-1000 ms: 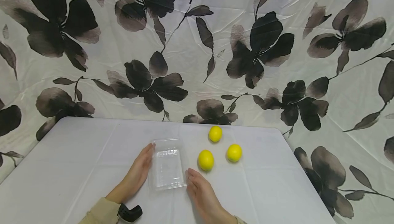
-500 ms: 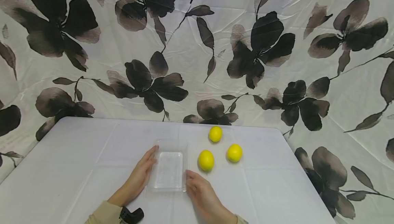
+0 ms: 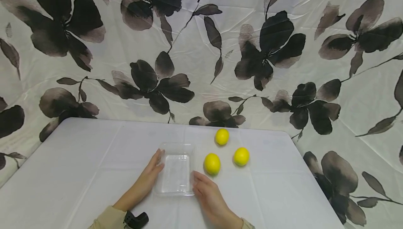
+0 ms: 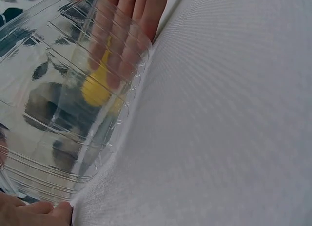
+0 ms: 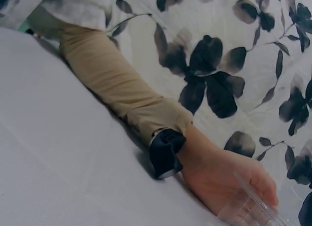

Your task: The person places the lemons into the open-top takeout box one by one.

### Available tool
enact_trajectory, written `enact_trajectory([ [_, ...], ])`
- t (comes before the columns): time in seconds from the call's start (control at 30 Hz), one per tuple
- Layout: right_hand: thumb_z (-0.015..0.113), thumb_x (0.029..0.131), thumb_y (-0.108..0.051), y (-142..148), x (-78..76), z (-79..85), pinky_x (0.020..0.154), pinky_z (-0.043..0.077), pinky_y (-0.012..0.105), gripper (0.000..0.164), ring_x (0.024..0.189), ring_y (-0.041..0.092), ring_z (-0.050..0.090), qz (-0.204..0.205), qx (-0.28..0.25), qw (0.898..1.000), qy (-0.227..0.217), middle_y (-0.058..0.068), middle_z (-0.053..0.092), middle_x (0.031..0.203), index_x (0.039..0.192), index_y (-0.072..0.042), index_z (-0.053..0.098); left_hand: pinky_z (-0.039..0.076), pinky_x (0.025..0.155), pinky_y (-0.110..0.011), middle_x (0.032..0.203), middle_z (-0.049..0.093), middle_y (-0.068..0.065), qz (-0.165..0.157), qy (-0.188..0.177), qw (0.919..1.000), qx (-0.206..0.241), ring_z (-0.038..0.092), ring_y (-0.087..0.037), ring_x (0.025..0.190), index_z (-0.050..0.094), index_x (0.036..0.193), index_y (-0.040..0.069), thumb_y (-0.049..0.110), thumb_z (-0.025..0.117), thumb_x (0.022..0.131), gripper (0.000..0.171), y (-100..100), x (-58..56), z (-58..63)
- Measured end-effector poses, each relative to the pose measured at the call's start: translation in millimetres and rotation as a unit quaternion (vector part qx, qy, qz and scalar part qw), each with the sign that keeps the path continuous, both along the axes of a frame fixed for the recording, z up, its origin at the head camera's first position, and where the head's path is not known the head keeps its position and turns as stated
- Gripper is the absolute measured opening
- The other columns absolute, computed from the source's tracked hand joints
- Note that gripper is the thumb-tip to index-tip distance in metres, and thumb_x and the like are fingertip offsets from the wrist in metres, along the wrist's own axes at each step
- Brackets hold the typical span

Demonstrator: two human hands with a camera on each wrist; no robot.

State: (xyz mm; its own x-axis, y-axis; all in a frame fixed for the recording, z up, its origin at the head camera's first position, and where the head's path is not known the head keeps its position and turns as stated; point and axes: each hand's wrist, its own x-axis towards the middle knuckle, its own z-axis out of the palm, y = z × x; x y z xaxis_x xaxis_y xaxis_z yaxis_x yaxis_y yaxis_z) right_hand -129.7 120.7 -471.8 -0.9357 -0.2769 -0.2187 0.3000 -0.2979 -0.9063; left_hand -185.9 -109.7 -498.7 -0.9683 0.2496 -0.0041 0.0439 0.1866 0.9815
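The person's left hand (image 3: 148, 176), its fingers lying fairly straight, touches the left side of a clear, rectangular plastic container (image 3: 176, 173). The right hand (image 3: 210, 197) meets the container's right side towards its near corner, fingers extended and loosely together; neither hand wraps round it. The container sits between the two hands on the white-clothed table (image 3: 78, 176), its long sides running near to far. A black wrist device (image 3: 136, 219) is on the left wrist, beside a beige sleeve (image 3: 110, 217).

Past the container's right side, across a narrow gap, lies a smooth, bright yellow, rounded fruit (image 3: 212, 164). A second yellow fruit (image 3: 241, 156) lies to its right, and a third yellow fruit (image 3: 222, 136) lies farther off, near the far table edge. The table spreads broadly left of the container; its right edge is well apart from the fruits. Beyond hangs a white cloth with dark flowers (image 3: 145, 77).
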Motion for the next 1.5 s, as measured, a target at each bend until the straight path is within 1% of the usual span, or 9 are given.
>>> enact_trajectory([
  [0.23, 0.045, 0.095, -0.005, 1, 1.1, 4.6, 0.119, 0.021, 0.049, 0.062, 0.147, 0.039, 0.019, -0.017, 0.01, 1.0, 0.0, 0.032, 0.018, 0.158, 0.149, 0.015, 0.023, 0.001, 0.12, -0.056, 0.165, 0.009, -0.014, 0.003, 0.012, 0.9999, 0.009, 0.0, -0.034, 0.151, 0.0, 0.159, 0.006, 0.02, 0.034, 0.109, 0.063, 1, -1.0, -0.3],
  [0.47, 0.049, 0.096, -0.009, 4, 5.2, 22.3, 0.115, 0.034, 0.044, 0.055, 0.133, 0.034, 0.044, -0.084, 0.037, 0.994, 0.051, 0.026, 0.038, 0.147, 0.144, 0.011, 0.034, 0.0, 0.119, -0.057, 0.165, 0.008, -0.017, 0.002, 0.015, 0.9998, 0.012, 0.001, -0.035, 0.151, -0.001, 0.159, 0.006, 0.02, 0.033, 0.109, 0.062, 1, -0.6, 0.5],
  [0.63, 0.053, 0.094, -0.005, 7, 7.3, 38.9, 0.11, 0.04, 0.034, 0.043, 0.127, 0.031, 0.049, -0.116, 0.042, 0.988, 0.092, 0.02, 0.046, 0.141, 0.135, 0.006, 0.043, 0.001, 0.119, -0.056, 0.165, 0.007, -0.018, -0.008, 0.016, 0.9995, 0.027, 0.0, -0.036, 0.151, -0.002, 0.159, 0.005, 0.018, 0.032, 0.109, 0.062, -1, -0.7, 0.6],
  [0.77, 0.051, 0.095, 0.0, 15, -0.8, 51.6, 0.107, 0.043, 0.033, 0.035, 0.124, 0.031, 0.052, -0.138, 0.034, 0.978, 0.154, 0.021, 0.053, 0.136, 0.128, 0.009, 0.047, 0.001, 0.12, -0.052, 0.165, 0.007, -0.016, -0.009, 0.009, 0.9992, 0.037, 0.0, -0.032, 0.151, -0.002, 0.159, 0.006, 0.02, 0.03, 0.11, 0.061, -2, -2.1, 2.2],
  [0.93, 0.042, 0.098, 0.0, 34, -24.8, 60.0, 0.11, 0.042, 0.038, 0.03, 0.121, 0.03, 0.055, -0.152, 0.005, 0.967, 0.205, 0.021, 0.057, 0.131, 0.124, 0.011, 0.048, 0.003, 0.121, -0.049, 0.166, 0.007, -0.013, -0.006, -0.003, 0.9992, 0.04, 0.0, -0.029, 0.151, 0.0, 0.159, 0.007, 0.023, 0.027, 0.11, 0.058, -2, -4.0, 3.2],
  [1.07, 0.041, 0.1, -0.004, 49, -48.8, 54.0, 0.112, 0.039, 0.042, 0.03, 0.121, 0.032, 0.056, -0.145, -0.016, 0.967, 0.21, 0.022, 0.06, 0.129, 0.121, 0.014, 0.052, 0.005, 0.121, -0.047, 0.166, 0.006, -0.011, -0.007, -0.012, 0.9991, 0.039, 0.0, -0.027, 0.152, -0.001, 0.159, 0.008, 0.023, 0.026, 0.11, 0.058, -1, -3.2, 3.2],
  [1.23, 0.039, 0.103, -0.012, 60, -74.1, 33.5, 0.114, 0.035, 0.043, 0.038, 0.125, 0.036, 0.053, -0.122, -0.025, 0.974, 0.189, 0.022, 0.06, 0.131, 0.124, 0.016, 0.053, 0.003, 0.122, -0.049, 0.166, 0.007, -0.009, 0.001, -0.02, 0.9996, 0.02, 0.0, -0.027, 0.152, 0.0, 0.16, 0.008, 0.031, 0.027, 0.11, 0.061, -3, -4.6, 5.4],
  [1.37, 0.033, 0.106, -0.018, 68, -86.6, 15.8, 0.119, 0.026, 0.045, 0.046, 0.133, 0.04, 0.045, -0.083, -0.039, 0.98, 0.177, 0.025, 0.054, 0.138, 0.131, 0.017, 0.048, 0.0, 0.122, -0.049, 0.166, 0.006, -0.006, 0.0, -0.036, 0.9993, 0.005, -0.002, -0.024, 0.152, 0.001, 0.16, 0.011, 0.041, 0.027, 0.109, 0.065, -7, -4.1, 17.5],
  [1.5, 0.028, 0.108, -0.021, 74, -92.0, 4.4, 0.121, 0.02, 0.047, 0.049, 0.136, 0.038, 0.042, -0.058, -0.059, 0.982, 0.168, 0.025, 0.051, 0.141, 0.134, 0.018, 0.044, 0.003, 0.121, -0.051, 0.166, 0.003, -0.014, -0.008, -0.022, 0.9997, 0.0, -0.002, -0.03, 0.152, 0.002, 0.159, 0.004, 0.039, 0.029, 0.109, 0.066, -10, -2.3, 33.2],
])
